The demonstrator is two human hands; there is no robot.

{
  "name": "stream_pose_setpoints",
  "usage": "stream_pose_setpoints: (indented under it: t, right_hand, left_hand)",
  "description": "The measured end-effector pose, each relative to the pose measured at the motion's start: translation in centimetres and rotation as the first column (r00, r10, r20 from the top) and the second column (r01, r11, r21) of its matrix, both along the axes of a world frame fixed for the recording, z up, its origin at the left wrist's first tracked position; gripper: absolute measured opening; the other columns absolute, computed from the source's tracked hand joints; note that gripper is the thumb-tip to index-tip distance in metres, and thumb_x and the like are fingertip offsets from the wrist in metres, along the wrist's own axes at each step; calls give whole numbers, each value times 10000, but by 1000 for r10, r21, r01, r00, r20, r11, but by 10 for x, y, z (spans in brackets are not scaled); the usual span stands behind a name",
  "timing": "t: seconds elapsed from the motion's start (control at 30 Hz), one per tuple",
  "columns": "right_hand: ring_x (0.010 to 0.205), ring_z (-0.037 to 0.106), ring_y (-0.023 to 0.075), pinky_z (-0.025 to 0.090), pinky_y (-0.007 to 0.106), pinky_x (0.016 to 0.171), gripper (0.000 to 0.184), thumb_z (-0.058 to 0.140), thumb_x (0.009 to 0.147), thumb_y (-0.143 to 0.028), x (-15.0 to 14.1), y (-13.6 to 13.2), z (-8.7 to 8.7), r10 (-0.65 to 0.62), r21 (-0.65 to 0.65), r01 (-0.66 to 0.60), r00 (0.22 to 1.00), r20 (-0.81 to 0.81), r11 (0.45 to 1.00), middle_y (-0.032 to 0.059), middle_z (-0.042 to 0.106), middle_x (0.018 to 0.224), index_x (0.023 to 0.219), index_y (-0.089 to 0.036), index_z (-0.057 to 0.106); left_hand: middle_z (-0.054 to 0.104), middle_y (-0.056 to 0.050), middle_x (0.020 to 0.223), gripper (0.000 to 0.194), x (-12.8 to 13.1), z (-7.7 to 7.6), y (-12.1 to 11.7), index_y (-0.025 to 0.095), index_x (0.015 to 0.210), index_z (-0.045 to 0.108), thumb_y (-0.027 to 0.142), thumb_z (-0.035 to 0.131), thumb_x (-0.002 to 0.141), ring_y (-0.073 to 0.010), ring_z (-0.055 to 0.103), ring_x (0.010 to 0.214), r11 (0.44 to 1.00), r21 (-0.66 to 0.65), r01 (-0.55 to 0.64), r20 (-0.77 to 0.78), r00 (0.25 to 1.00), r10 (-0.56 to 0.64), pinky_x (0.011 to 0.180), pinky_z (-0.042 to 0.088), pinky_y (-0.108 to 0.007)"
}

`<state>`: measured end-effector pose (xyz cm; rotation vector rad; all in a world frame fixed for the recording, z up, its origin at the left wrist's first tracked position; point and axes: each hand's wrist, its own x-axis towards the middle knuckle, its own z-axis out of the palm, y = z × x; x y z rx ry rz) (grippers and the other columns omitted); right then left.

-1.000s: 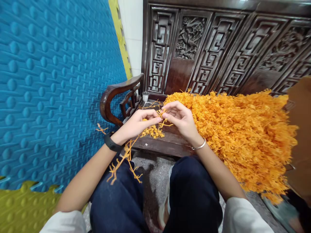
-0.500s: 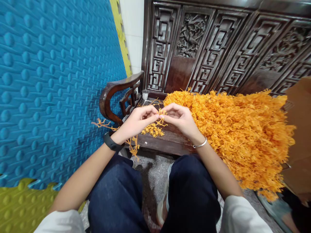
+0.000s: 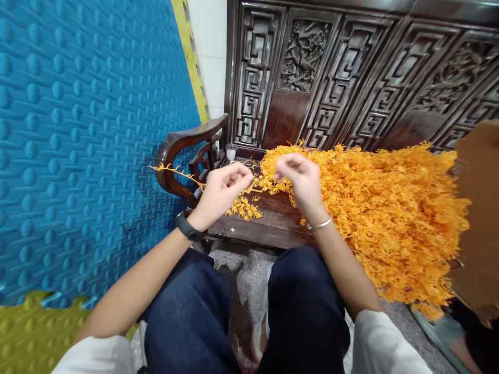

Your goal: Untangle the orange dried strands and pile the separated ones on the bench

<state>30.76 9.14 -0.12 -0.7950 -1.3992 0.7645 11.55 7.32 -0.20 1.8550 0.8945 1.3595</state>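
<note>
My left hand is closed in a pinch around an orange plastic stem. The stem's thin, knobby end sticks out to the left past my wrist, and another bit of it shows to the right of the fingertips. A short way to the right, my right hand is raised with its fingers curled toward the thumb. It is slightly blurred, and whatever it may pinch cannot be made out. Below my left hand, small loose orange plastic sprigs lie on the dark wooden bench seat.
A big heap of orange plastic sprigs covers the bench to the right, beside a cardboard piece. A carved armrest and a small white cup are at the left. Blue foam matting stands beyond. Part of another person shows at lower right.
My hands, which met at the fingertips over the stem, have moved apart. The right one has shifted right and up. The stem's free end has swung upward on the left.
</note>
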Motion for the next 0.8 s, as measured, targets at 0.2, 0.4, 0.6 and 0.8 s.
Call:
stream_pose_setpoints:
  t: [0.2, 0.4, 0.6, 0.8]
  right_hand:
    - [607, 581, 118, 445, 269, 547, 106, 730, 673, -246, 28, 29, -12, -114, -93, 102, 984, -135, 990, 3, 627, 693, 716, -195, 648]
    - [629, 598, 105, 478, 241, 587, 255, 802, 574, -353, 9, 28, -23, 82, -214, -111, 987, -140, 971, -2, 652, 689, 709, -184, 668]
    - [655, 601, 106, 497, 217, 611, 300, 814, 540, -400, 9, 30, -28, 137, -312, -189, 973, -183, 931, -2, 658, 683, 676, -179, 663]
    - [718, 633, 111, 525, 216, 701, 195, 778, 607, -281, 13, 41, -39, 178, -374, -256, 957, -231, 891, -2, 666, 715, 732, -178, 670]
  left_hand:
    - [535, 6, 639, 220, -4, -6, 11, 147, 773, 636, 366, 625, 783, -89, 410, 573, 992, -124, 8, 32, 999, -4, 536, 307, -225]
    - [472, 5, 593, 317, -4, -1, 14, 167, 744, 644, 428, 491, 836, -102, 411, 556, 974, -228, 11, 105, 994, 14, 503, 302, -231]
    - [488, -16, 607, 457, -9, 1, 14, 169, 854, 649, 501, 338, 814, -119, 396, 535, 962, -238, 132, 165, 982, -94, 482, 258, -259]
    - [581, -48, 736, 504, -11, 4, 14, 149, 986, 577, 545, 367, 754, -113, 396, 535, 936, -238, 258, 258, 946, -195, 487, 266, -266]
